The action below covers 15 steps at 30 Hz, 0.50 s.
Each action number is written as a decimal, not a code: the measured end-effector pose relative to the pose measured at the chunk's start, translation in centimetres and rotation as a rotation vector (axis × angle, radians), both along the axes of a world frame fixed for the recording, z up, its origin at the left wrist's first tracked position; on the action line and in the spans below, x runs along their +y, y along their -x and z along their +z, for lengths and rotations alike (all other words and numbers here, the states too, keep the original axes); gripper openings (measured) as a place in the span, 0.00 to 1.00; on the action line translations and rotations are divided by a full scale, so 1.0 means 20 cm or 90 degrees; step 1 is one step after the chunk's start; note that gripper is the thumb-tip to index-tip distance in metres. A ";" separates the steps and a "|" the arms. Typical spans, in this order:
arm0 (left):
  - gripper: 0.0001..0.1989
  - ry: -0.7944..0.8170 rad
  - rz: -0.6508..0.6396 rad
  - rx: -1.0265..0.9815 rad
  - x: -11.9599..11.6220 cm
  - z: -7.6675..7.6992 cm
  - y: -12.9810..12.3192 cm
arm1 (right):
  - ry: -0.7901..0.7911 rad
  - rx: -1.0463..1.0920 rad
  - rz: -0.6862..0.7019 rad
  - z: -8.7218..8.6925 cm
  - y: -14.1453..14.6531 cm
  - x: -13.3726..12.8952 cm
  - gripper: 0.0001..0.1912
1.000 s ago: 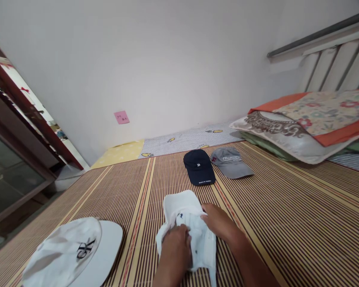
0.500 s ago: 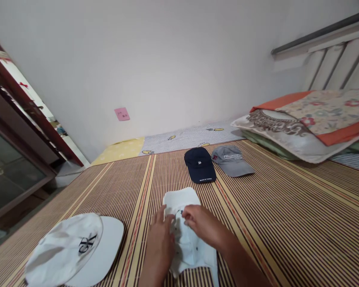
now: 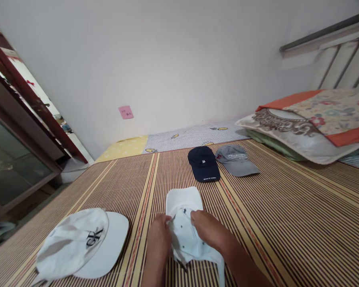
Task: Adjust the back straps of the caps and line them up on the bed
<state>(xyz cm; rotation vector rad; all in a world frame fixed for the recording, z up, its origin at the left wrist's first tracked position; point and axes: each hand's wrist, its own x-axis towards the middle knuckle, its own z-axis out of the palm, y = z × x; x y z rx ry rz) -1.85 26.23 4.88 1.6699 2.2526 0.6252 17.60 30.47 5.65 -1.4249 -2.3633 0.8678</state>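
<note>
Striped matting (image 3: 287, 215) is stretching beneath a pale baseball cap (image 3: 187, 233), whose brim (image 3: 184, 199) is pointing away, near the navy baseball cap (image 3: 203, 165). The left hand (image 3: 159, 235) and right hand (image 3: 209, 227) are holding the pale cap's opposite sides, fingers (image 3: 196, 217) curling narrowly.

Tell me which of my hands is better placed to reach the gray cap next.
Probably your right hand: it's nearer the gray cap. Your left hand is farther, at the left edge of the white cap between them.
</note>
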 end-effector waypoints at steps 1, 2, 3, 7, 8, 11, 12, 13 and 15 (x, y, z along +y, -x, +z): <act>0.19 -0.013 -0.014 0.000 0.00 -0.02 0.01 | 0.007 0.009 0.009 0.00 0.00 0.00 0.06; 0.18 -0.027 -0.028 -0.002 0.00 -0.03 0.01 | 0.015 0.022 0.020 0.01 0.01 -0.01 0.04; 0.18 -0.040 -0.035 -0.004 0.00 -0.05 0.02 | 0.022 0.037 0.031 0.01 0.01 -0.01 0.02; 0.19 -0.076 -0.041 -0.019 0.01 -0.08 0.04 | 0.024 0.071 0.018 0.05 0.02 -0.01 0.07; 0.20 -0.076 -0.049 -0.027 0.01 -0.08 0.05 | 0.027 0.086 0.014 0.06 0.01 -0.01 0.07; 0.19 -0.073 -0.054 -0.033 0.01 -0.07 0.05 | 0.073 0.134 0.059 0.06 0.00 -0.01 0.12; 0.19 -0.073 -0.047 -0.030 0.01 -0.07 0.04 | 0.088 0.124 0.071 0.05 0.00 -0.01 0.16; 0.19 -0.073 -0.040 -0.027 0.01 -0.06 0.04 | 0.095 0.099 0.070 0.05 0.00 -0.01 0.18; 0.19 -0.070 -0.044 -0.032 0.01 -0.06 0.05 | 0.087 0.037 0.038 0.03 0.00 -0.02 0.14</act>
